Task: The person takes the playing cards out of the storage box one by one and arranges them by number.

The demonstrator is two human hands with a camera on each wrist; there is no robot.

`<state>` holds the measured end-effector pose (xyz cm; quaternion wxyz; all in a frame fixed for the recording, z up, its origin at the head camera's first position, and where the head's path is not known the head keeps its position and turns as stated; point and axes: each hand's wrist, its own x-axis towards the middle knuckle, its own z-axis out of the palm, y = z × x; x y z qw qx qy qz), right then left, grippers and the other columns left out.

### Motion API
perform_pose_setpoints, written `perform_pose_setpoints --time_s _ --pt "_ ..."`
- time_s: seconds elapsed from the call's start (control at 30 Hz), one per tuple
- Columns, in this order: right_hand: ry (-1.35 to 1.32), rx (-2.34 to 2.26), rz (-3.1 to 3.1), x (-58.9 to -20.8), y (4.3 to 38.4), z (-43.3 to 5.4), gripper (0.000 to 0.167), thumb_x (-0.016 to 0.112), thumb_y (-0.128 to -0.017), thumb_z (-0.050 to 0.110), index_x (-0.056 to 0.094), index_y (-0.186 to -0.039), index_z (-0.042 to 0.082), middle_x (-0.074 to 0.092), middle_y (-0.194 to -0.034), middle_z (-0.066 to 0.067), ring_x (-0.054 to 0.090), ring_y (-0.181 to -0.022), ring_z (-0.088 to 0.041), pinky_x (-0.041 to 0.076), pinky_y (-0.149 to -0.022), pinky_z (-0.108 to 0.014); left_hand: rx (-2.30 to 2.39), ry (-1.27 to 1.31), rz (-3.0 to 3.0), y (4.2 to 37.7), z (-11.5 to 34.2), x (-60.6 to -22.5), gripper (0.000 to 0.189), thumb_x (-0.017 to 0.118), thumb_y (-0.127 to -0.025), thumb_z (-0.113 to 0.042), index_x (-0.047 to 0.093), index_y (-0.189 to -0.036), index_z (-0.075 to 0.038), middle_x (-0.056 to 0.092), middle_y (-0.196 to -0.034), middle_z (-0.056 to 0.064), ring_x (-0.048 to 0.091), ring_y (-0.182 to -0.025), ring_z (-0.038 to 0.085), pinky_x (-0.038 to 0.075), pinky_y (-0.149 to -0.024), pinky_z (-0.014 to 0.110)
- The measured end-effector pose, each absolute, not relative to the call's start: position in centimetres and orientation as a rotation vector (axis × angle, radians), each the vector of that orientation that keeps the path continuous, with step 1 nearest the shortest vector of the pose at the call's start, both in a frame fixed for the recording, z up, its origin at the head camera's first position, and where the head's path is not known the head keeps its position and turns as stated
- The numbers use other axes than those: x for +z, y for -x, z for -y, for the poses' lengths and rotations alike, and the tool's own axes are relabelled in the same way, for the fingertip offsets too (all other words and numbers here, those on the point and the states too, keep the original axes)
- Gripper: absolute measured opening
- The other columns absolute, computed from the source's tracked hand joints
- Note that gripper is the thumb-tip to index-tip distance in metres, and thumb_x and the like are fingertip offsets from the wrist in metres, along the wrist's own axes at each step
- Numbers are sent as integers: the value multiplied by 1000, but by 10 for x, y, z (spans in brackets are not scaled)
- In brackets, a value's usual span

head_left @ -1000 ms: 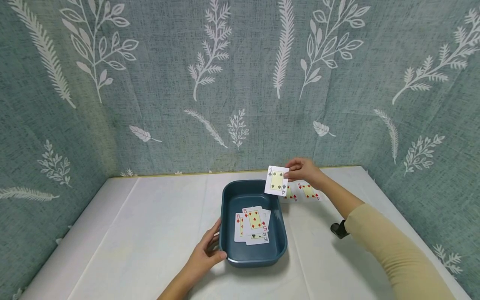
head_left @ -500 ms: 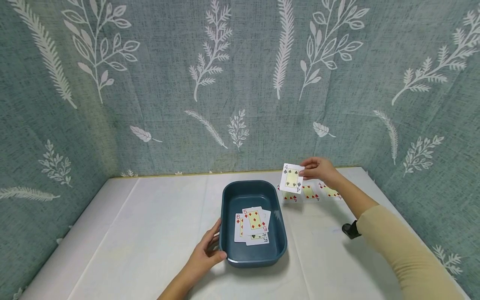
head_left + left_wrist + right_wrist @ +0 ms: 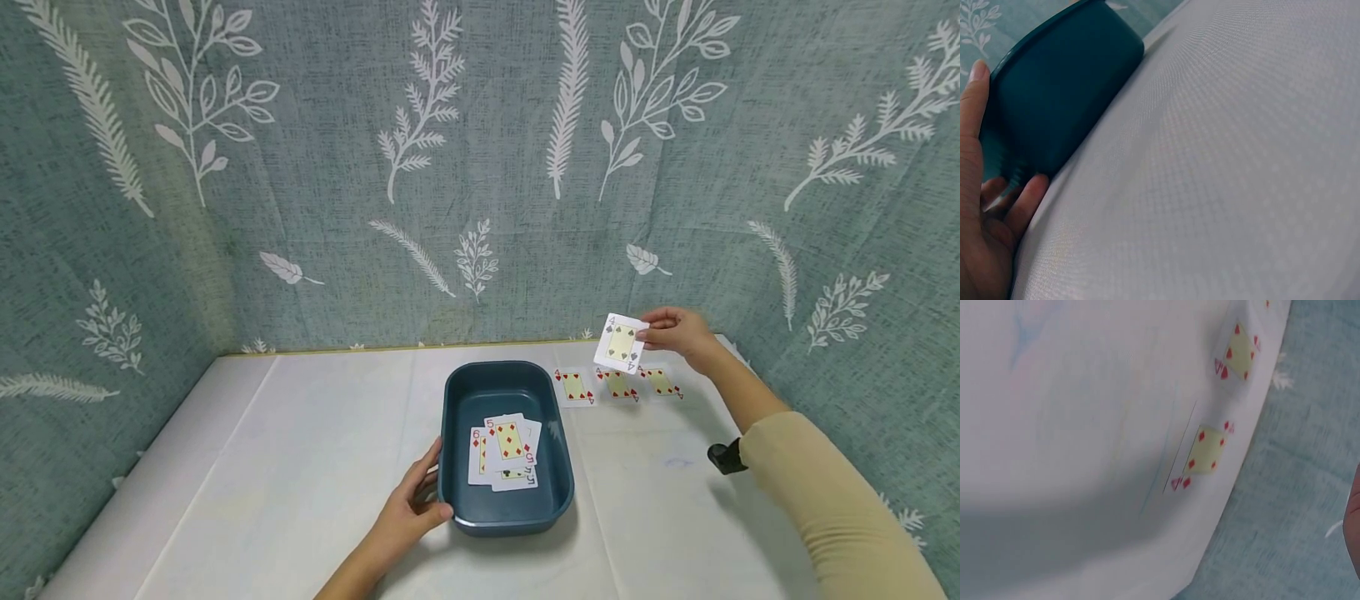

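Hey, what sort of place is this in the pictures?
Probably a makeshift filming or work booth: grey-green leaf-print fabric hangs on three sides of a white-covered table, with a dark teal rounded rectangular tray holding white playing cards.

A white rectangular playing card [image 3: 621, 343], gripped by the right hand [image 3: 678, 335], shows black spades on a yellow panel. Below that grip, three white cards [image 3: 575, 387] carry red pips on yellow. Against the left hand [image 3: 408, 507], a plain dark teal-blue oblong tray [image 3: 495, 507]. Beyond both hands, grey-green cloth [image 3: 510, 167] with white leaf prints. White table covering [image 3: 1229, 156] by the left hand seems finely dotted, though blurred.
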<state>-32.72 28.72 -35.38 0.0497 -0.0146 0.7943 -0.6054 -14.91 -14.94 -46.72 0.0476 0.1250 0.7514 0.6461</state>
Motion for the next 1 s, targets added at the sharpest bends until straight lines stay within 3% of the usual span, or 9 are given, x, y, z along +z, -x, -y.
perform_pose_setpoints --time_s 0.23,0.5,0.63,1.0 --pt "21 -1924 -2396 -356 325 -311 27 71 -84 7 55 -106 5 64 -78 9 66 -72 -5 54 -76 -27 1953 -361 -2306 151 149 -469 77 72 -84 -16 30 -149 -26 37 -147 10 45 -128 34 47 -86 21" --pt "-83 -1956 -2411 -358 318 -332 30 69 -85 6 52 -109 2 64 -75 11 66 -70 -4 54 -71 -23 1960 -372 -2291 152 149 -471 78 72 -84 -15 30 -149 -25 37 -147 10 44 -128 35 47 -87 21" --pt "-136 -1993 -2400 -358 314 -343 22 69 -84 3 57 -102 7 65 -74 10 67 -69 -5 55 -70 -23 1961 -378 -2289 152 149 -469 78 72 -84 -15 30 -149 -25 37 -147 9 44 -128 34 47 -87 22" --pt "-200 -2019 -2420 -365 304 -368 19 67 -85 -1 61 -93 14 66 -71 13 66 -66 -3 54 -65 -22 1967 -392 -2291 150 150 -468 78 72 -84 -16 30 -149 -24 36 -148 12 45 -128 35 47 -87 23"
